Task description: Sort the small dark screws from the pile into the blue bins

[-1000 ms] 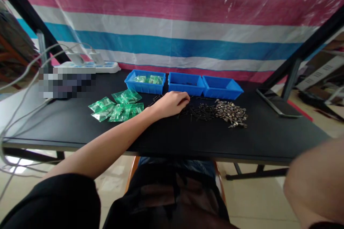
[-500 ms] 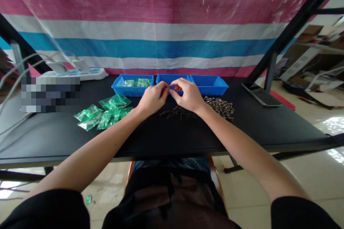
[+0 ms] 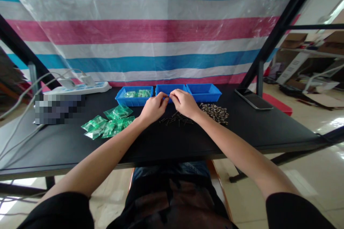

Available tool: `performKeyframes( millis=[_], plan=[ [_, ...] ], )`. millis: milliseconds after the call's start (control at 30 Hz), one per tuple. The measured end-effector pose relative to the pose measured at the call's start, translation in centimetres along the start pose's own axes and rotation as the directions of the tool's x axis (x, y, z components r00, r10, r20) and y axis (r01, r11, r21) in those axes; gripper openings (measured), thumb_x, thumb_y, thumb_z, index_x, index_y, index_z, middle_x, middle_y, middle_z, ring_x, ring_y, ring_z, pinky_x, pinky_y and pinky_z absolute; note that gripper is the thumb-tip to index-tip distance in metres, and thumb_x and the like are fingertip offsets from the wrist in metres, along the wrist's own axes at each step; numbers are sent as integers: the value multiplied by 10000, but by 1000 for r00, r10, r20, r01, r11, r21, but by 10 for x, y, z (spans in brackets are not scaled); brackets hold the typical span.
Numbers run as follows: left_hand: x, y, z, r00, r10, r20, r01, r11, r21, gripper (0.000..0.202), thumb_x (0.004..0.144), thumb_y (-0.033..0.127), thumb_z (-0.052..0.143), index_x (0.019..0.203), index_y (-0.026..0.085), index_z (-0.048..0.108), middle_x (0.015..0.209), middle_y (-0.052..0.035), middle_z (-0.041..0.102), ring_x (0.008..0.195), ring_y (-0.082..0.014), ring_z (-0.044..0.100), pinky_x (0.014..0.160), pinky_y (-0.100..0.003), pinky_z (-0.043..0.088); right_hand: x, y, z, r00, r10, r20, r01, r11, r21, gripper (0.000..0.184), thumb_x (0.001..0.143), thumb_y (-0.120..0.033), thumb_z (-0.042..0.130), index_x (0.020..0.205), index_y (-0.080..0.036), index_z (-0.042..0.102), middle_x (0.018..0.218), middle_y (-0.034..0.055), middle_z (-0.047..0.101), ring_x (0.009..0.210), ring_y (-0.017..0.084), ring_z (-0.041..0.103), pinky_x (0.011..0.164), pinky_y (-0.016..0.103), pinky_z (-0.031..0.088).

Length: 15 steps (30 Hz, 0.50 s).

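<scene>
My left hand (image 3: 153,107) and my right hand (image 3: 184,102) meet fingertip to fingertip above the black table (image 3: 80,143), both pinched on something too small to make out. A heap of dark screws (image 3: 176,119) lies just below them. To the right sits a pile of shiny metal parts (image 3: 214,111). Behind my hands stand three blue bins; the left bin (image 3: 133,96) holds green bags, the middle bin (image 3: 169,88) is partly hidden by my fingers, and the right bin (image 3: 204,92) stands beside it. Loose green bags (image 3: 109,123) lie left of my left wrist.
A white power strip (image 3: 77,88) with plugs and grey cables sits at the back left, next to a blurred patch. A dark phone (image 3: 253,98) lies at the right end of the table. A striped tarp hangs behind, framed by black struts.
A second ago only my left hand lay on the screws. My right hand came in and both rose into a pinch together. My head has since tipped upward.
</scene>
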State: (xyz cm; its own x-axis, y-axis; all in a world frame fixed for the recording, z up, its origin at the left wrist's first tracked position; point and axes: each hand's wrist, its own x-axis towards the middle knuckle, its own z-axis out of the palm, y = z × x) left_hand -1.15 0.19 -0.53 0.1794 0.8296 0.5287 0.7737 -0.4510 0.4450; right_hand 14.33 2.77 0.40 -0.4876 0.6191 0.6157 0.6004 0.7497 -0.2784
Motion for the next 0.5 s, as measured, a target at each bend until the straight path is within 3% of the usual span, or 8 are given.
performKeyframes(
  millis=[100, 500],
  plan=[
    [0, 0, 0, 1000, 8, 0, -8, 1000, 14, 216, 860, 282, 410, 1001, 179, 536, 633, 8, 589, 567, -144, 562, 548, -232, 373, 0, 0, -1, 1000, 15, 10, -15, 1000, -11, 192, 912, -204, 377, 813, -173, 539, 824, 51, 595, 794, 167, 539, 697, 265, 377],
    [1, -4, 1, 999, -12, 47, 10, 1000, 29, 205, 871, 273, 380, 894, 183, 563, 660, -26, 621, 607, -174, 598, 594, -257, 403, -1, 2, -1, 996, 53, -66, -52, 998, 21, 140, 849, -262, 496, 738, -178, 482, 723, 15, 543, 675, 143, 502, 644, 253, 355]
  ],
)
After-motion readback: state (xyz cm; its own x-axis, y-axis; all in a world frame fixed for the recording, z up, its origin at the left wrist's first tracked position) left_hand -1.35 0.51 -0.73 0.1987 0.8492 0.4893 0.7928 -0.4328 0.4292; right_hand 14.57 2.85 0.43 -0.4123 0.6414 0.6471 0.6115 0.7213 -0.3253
